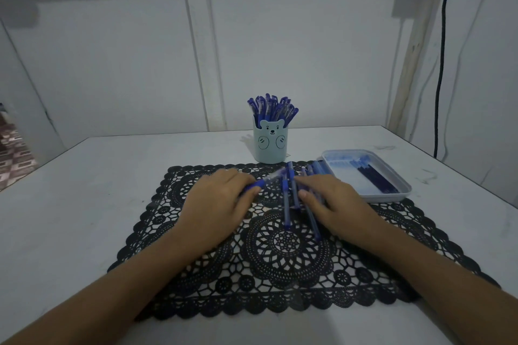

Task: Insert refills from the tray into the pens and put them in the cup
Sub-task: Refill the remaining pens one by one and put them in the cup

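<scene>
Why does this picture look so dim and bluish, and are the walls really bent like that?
Head view: the light is low and cool, so the white table looks grey-blue; the wide lens bows the wall posts and table edges; the pens between the hands are soft with blur; the bear cup casts only a faint shadow to its left.
</scene>
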A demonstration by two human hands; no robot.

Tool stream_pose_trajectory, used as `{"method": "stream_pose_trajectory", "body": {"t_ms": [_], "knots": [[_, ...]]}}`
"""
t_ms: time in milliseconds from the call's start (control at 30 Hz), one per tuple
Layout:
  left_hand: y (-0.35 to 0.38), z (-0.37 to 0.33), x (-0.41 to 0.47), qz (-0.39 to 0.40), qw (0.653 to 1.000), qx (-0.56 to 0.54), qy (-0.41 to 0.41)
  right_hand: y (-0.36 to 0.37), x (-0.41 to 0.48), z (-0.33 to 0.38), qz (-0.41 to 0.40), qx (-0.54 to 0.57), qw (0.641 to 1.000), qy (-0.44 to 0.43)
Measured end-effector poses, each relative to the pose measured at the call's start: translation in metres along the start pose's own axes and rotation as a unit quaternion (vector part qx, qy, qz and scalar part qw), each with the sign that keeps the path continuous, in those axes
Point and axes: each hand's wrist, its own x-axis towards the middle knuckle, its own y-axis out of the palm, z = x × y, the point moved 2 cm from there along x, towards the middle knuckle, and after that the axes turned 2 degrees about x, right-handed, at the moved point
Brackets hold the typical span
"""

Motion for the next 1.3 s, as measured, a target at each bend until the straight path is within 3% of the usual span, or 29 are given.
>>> {"method": "stream_pose_trajectory", "body": {"t_ms": [67,200,333,433,767,900,1067,1300], "knots": [[-0.009,0.003,0.017,-0.007,0.996,-0.035,-0.077,0.007,0.001,-0.006,0.049,-0.072,0.996,-0.014],[-0.027,0.019,0.079,-0.055,0.966,-0.164,-0.193,0.016,0.002,-0.010,0.082,-0.081,0.993,-0.014],[-0.030,0.040,0.146,-0.129,0.915,-0.289,-0.251,0.015,0.002,-0.013,0.083,-0.080,0.993,-0.015],[-0.018,0.050,0.175,-0.152,0.897,-0.311,-0.275,0.015,0.002,-0.015,0.084,-0.079,0.993,-0.018],[0.026,0.056,0.179,-0.095,0.933,-0.220,-0.270,0.016,0.002,-0.016,0.069,-0.074,0.994,-0.037],[0.036,0.055,0.170,-0.037,0.967,-0.112,-0.227,0.014,0.002,-0.015,0.075,-0.074,0.994,-0.037],[0.048,0.062,0.154,-0.008,0.981,-0.022,-0.191,0.014,0.001,-0.015,0.080,-0.076,0.993,-0.031],[0.035,0.060,0.117,-0.010,0.980,-0.059,-0.192,0.015,0.002,-0.015,0.080,-0.080,0.993,-0.028]]}}
